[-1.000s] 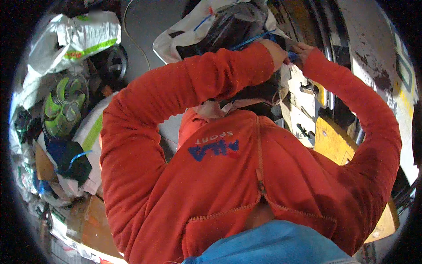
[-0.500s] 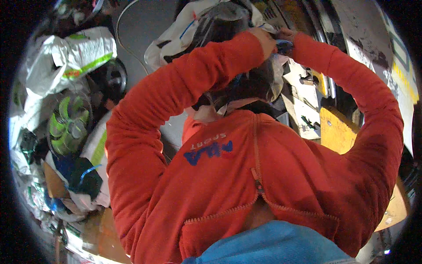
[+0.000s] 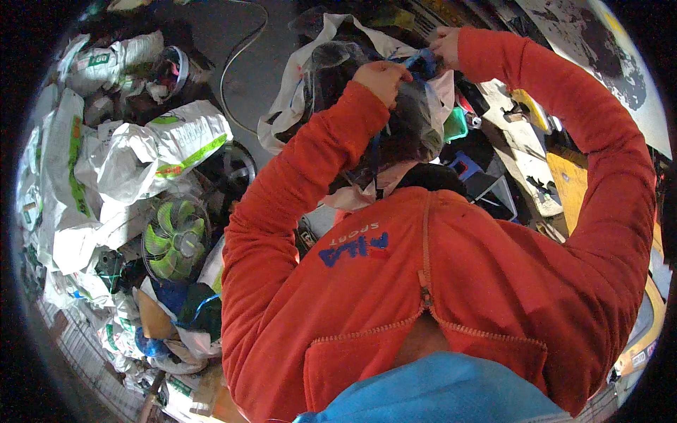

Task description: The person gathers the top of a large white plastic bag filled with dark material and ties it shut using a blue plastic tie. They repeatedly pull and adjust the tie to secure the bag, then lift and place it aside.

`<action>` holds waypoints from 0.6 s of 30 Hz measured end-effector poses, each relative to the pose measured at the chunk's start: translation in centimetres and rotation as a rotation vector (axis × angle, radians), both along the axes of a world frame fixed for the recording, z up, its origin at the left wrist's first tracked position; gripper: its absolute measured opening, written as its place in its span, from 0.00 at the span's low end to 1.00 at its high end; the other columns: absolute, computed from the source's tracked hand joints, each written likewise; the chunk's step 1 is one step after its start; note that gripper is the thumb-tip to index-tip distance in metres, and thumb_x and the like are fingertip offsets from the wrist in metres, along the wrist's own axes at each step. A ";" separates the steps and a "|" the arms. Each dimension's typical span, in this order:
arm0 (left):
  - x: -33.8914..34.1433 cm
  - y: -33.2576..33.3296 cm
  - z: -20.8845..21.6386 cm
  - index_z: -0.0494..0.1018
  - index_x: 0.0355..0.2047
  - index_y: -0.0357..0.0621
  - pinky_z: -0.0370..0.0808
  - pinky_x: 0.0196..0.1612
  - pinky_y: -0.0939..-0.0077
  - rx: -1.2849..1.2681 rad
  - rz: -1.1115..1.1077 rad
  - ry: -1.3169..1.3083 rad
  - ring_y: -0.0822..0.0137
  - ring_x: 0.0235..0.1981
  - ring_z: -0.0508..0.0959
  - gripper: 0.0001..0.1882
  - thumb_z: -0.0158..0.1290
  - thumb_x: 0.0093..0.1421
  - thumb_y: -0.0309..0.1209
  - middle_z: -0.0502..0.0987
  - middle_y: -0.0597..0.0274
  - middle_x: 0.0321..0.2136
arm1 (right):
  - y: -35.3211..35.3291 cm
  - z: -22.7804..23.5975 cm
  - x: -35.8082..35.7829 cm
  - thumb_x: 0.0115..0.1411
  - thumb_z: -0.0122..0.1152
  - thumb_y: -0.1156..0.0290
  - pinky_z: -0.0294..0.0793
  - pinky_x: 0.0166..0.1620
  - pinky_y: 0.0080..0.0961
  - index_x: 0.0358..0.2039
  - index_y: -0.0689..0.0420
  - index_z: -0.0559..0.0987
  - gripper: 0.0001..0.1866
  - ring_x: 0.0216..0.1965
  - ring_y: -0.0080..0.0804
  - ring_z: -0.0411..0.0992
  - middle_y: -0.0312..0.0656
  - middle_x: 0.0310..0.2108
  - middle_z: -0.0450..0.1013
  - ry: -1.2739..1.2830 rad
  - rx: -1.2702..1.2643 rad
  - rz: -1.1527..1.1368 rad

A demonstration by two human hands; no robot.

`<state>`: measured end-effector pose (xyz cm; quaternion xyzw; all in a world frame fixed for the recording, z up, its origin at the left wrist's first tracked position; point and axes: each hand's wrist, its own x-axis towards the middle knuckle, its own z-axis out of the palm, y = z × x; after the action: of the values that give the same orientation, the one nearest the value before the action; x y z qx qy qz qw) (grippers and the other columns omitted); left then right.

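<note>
Fingers of the left hand clenched on the top of a clear plastic bag of dark contents, held up in front of the orange zip jacket; right hand, just beyond, pinches a blue cord at the bag's far edge. Left of the arms: green fan, white woven sacks. Far: grey floor with a loose cable.

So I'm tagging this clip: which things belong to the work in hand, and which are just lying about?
In hand:
left hand on the dark plastic bag
right hand at the blue strap

Lying about:
green fan
white sacks
cable
</note>
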<state>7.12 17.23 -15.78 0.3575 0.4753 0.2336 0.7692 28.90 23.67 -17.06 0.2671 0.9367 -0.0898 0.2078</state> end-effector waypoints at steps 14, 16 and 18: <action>-0.5 -1.8 4.3 0.71 0.20 0.39 0.62 0.22 0.81 0.417 0.094 -0.010 0.78 0.17 0.64 0.12 0.44 0.55 0.33 0.67 0.68 0.13 | -1.8 8.1 -0.3 0.46 0.59 0.66 0.63 0.25 0.18 0.33 0.58 0.73 0.14 0.23 0.21 0.64 0.36 0.27 0.68 0.824 -0.417 -0.192; -0.8 -2.0 4.9 0.70 0.21 0.40 0.59 0.19 0.84 0.298 0.158 -0.109 0.79 0.15 0.62 0.12 0.43 0.56 0.33 0.64 0.71 0.12 | -1.6 9.1 2.0 0.50 0.55 0.61 0.62 0.21 0.14 0.32 0.59 0.72 0.15 0.17 0.20 0.63 0.34 0.25 0.68 0.939 -0.961 -0.594; -0.8 -2.1 5.1 0.69 0.22 0.41 0.54 0.13 0.87 0.255 0.167 -0.097 0.82 0.10 0.57 0.12 0.42 0.58 0.35 0.59 0.75 0.10 | -1.4 9.7 5.2 0.53 0.51 0.57 0.60 0.20 0.13 0.31 0.60 0.71 0.17 0.15 0.18 0.61 0.31 0.23 0.66 0.953 -1.279 -0.872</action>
<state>6.27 15.14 -10.68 0.3998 0.4320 0.3721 0.7177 34.13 22.32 -7.37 0.3661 0.5107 -0.7642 -0.1454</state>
